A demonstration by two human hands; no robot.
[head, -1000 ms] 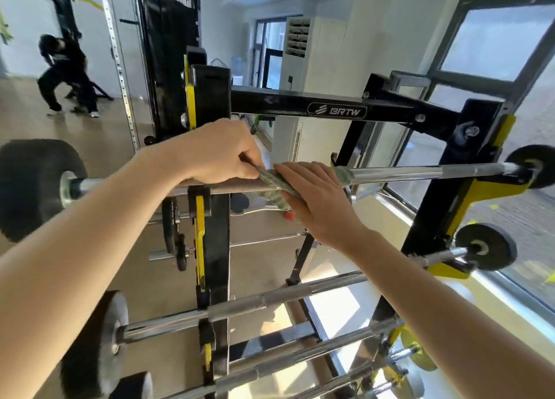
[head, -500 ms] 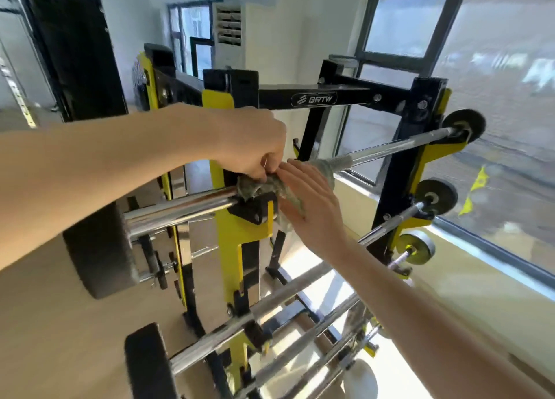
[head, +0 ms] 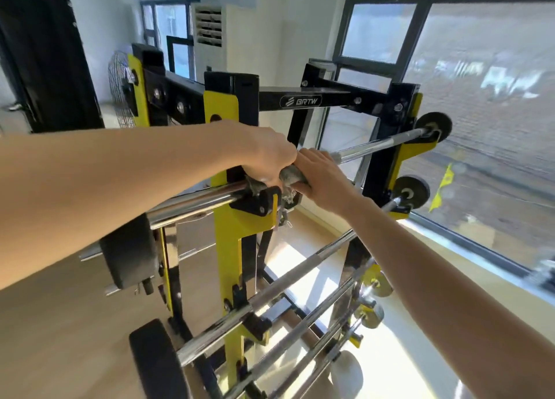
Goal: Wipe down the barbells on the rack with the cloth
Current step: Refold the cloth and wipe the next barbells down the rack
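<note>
Two grips around cloth on barbell: left hand, right hand

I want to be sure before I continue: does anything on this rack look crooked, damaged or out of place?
Nothing serious stands out. The top barbell lies in its hooks on the rack, and the left hand and right hand both grip the cloth around it. Only some loose threads hang from the cloth.

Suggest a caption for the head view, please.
Left hand and right hand grip a cloth around the top barbell on the rack.
</note>
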